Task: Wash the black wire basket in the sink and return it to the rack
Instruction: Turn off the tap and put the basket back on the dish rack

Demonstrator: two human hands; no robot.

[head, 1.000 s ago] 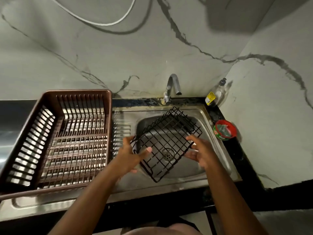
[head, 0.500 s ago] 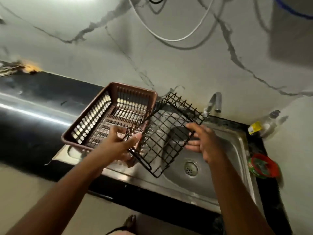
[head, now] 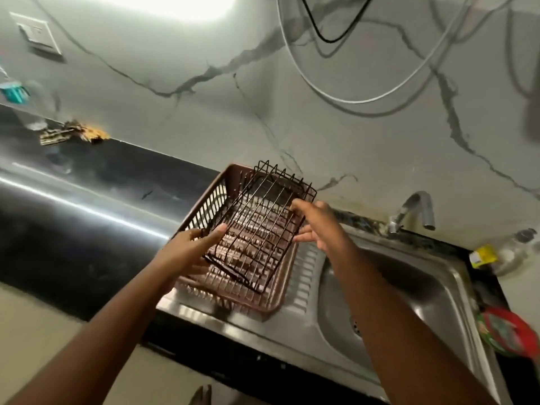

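Observation:
The black wire basket [head: 264, 222] hangs tilted just above the brown plastic dish rack [head: 282, 290], which stands on the steel drainboard left of the sink [head: 409, 287]. My left hand [head: 190, 248] grips the basket's near left edge, thumb on top. My right hand [head: 317, 223] holds its right edge with fingers curled over the wire. The basket is over the rack's inside; I cannot tell whether it touches the rack.
A steel tap [head: 415, 210] rises behind the sink. A bottle with a yellow label [head: 485, 255] and a red-rimmed tub [head: 508, 331] sit at the sink's right. Black countertop [head: 87, 229] stretches left. Cables [head: 336, 92] hang on the marble wall.
Both hands carried the basket from over the sink bowl leftward to above the brown rack. The view swung left and up.

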